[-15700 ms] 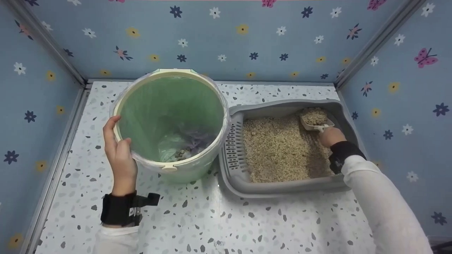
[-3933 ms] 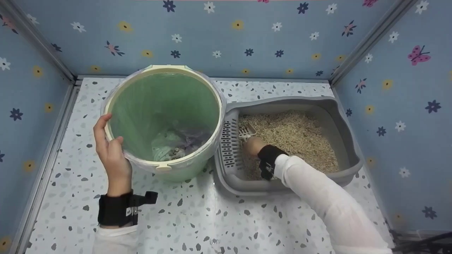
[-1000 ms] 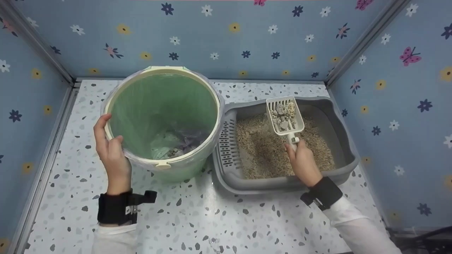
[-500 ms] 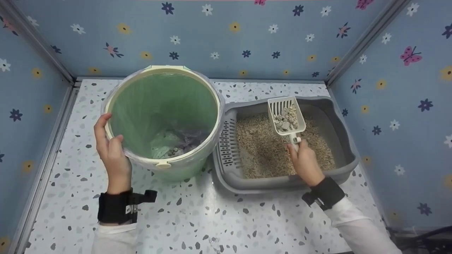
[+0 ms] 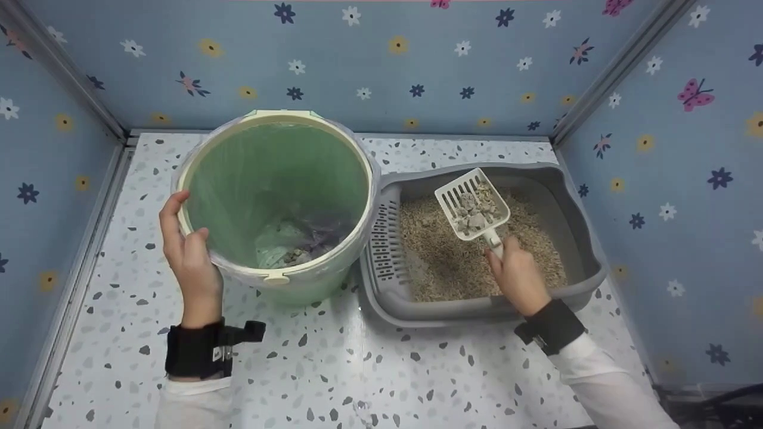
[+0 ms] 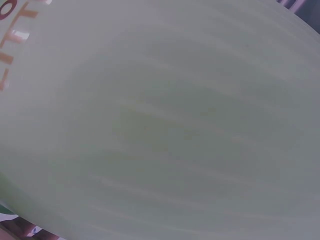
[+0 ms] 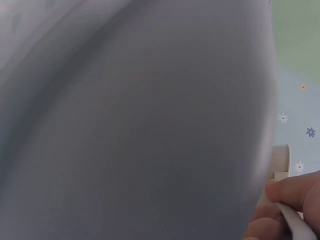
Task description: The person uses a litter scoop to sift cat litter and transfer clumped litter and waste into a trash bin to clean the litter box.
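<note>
My left hand (image 5: 194, 262) holds the left edge of a green bin (image 5: 275, 276), thumb and a finger at its cream rim; the other fingers are hidden. A clear liner covers the rim, with a crumpled purple bag (image 5: 325, 235) and some clumps deep inside. The bin's pale wall (image 6: 165, 125) fills the left wrist view. My right hand (image 5: 517, 277) grips the handle of a white slotted litter scoop (image 5: 490, 234), raised over the litter box (image 5: 465, 313). Grey clumps (image 5: 474, 217) lie in the scoop. In the right wrist view, fingers (image 7: 295, 192) wrap the handle beside a blurred grey surface.
Tan litter (image 5: 459, 268) is spread in the grey box, whose slotted ledge (image 5: 386, 244) adjoins the bin. Blue flowered panels (image 5: 381, 65) enclose the speckled white tabletop (image 5: 334, 369) at the back and both sides.
Earlier the scoop was down in the litter; it rose with clumps in it. Over the last half second it has swung leftward towards the bin. The left hand keeps its hold.
</note>
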Demonstrator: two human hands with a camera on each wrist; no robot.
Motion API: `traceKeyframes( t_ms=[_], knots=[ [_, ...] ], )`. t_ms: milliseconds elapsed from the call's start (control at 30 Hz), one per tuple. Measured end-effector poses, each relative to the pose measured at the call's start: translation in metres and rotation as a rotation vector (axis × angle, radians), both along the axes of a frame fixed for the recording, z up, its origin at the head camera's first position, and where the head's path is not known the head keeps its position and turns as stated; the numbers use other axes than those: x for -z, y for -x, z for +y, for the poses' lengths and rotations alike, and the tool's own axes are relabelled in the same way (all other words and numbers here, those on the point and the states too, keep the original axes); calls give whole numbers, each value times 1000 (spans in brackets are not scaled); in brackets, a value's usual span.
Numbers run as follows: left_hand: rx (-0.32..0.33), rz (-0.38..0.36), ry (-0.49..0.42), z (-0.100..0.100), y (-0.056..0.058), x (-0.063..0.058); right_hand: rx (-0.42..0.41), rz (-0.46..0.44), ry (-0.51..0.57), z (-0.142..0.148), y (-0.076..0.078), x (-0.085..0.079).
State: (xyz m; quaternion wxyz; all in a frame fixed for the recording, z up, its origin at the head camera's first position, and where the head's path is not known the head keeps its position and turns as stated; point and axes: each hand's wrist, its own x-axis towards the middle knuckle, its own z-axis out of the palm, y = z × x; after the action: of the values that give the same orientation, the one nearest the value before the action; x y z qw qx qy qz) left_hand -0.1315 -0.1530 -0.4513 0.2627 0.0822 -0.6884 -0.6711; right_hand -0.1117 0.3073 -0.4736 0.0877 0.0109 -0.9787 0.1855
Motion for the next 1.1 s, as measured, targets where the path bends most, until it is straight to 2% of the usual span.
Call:
traceKeyframes(
  t_ms=[233, 467, 567, 767, 1100],
  knots=[
    [10, -7, -17, 1, -1, -3, 9, 62, -100, 1, -3, 3],
    [13, 10, -17, 1, 0, -2, -14, 97, -101, 3, -3, 4],
    [12, 8, -22, 1, 0, -2, -16, 82, -87, 2, -2, 3],
    [3, 18, -18, 0, 1, 1, -3, -24, -13, 3, -1, 1],
    [17, 22, -46, 2, 0, -3, -33, -317, 274, 8, 6, -14]
  ],
)
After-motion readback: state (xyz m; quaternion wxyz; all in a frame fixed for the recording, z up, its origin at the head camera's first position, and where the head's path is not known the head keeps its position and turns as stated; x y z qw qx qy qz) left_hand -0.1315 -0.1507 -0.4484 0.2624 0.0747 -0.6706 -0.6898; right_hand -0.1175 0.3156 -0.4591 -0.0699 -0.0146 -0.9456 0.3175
